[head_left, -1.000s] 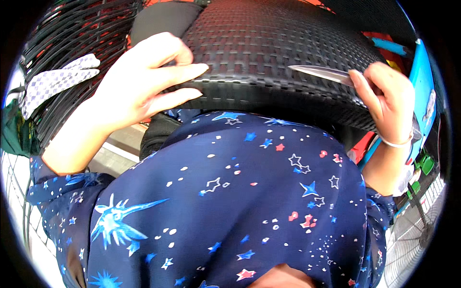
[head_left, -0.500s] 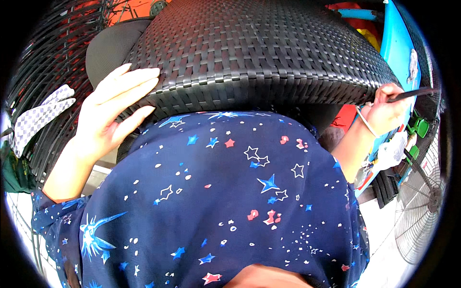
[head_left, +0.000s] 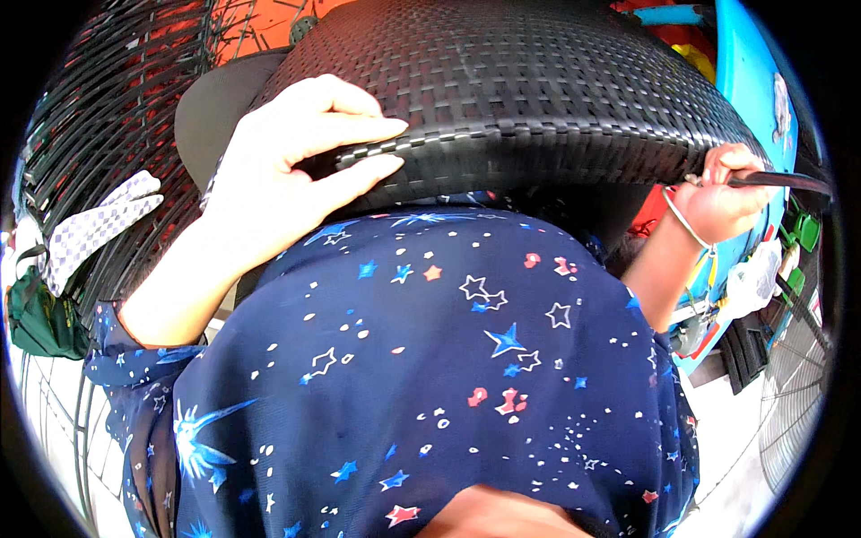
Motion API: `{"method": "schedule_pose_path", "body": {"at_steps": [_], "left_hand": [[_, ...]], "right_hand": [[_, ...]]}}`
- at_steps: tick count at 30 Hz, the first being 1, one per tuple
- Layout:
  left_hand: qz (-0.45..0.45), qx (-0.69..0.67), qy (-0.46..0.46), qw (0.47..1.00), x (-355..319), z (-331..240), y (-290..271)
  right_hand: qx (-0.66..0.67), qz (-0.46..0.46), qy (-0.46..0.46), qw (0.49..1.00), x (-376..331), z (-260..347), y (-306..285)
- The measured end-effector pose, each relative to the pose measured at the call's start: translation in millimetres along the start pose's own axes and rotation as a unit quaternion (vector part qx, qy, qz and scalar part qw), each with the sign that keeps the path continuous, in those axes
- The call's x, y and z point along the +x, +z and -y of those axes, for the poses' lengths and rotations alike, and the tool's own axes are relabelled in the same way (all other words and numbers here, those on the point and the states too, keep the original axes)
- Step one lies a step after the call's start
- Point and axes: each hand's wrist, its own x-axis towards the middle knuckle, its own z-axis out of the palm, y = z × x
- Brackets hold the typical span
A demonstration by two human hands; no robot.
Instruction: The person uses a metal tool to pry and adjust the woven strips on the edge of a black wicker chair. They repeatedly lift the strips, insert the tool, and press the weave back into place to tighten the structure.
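While the left hand (head_left: 300, 161) lay flat with spread fingers on the near edge of the black woven panel (head_left: 502, 81) half a second ago, it now curls over that edge, thumb on top and fingers tucked beneath, pinching the rim where a loose grey strand (head_left: 386, 148) of weave runs along it. The right hand (head_left: 722, 193), which 1 second ago was raised over the right part of the panel with a thin metal tool, has swung out to the panel's right corner and sits there clenched around a dark, slender tool (head_left: 780, 182) whose shaft points away to the right; a red and white cord bracelet (head_left: 686, 224) circles its wrist. The panel itself lies across the person's front, just above the dark blue star-printed garment (head_left: 430, 377), and it seems to have tipped slightly toward the body. My reading is that the left hand has gone from steadying to gripping, which fixes the edge while the right hand works the weave at the corner. To the left a white patterned glove (head_left: 99, 224) rests on a dark wire frame (head_left: 108, 117), with a green bag (head_left: 40, 318) below it; a bright blue board (head_left: 749, 81) stands at the right.
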Motion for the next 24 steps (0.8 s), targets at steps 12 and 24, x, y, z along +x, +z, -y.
{"method": "schedule_pose_path", "body": {"at_steps": [12,24], "left_hand": [[0.005,0.098,0.176,0.98,13.3,-20.8,-0.1],[0.052,0.153,0.1,0.982,-16.9,3.8,13.9]], "right_hand": [[0.088,0.005,0.011,0.996,-5.7,-2.1,0.9],[0.135,0.017,-0.041,0.99,-12.5,-7.4,4.2]]}}
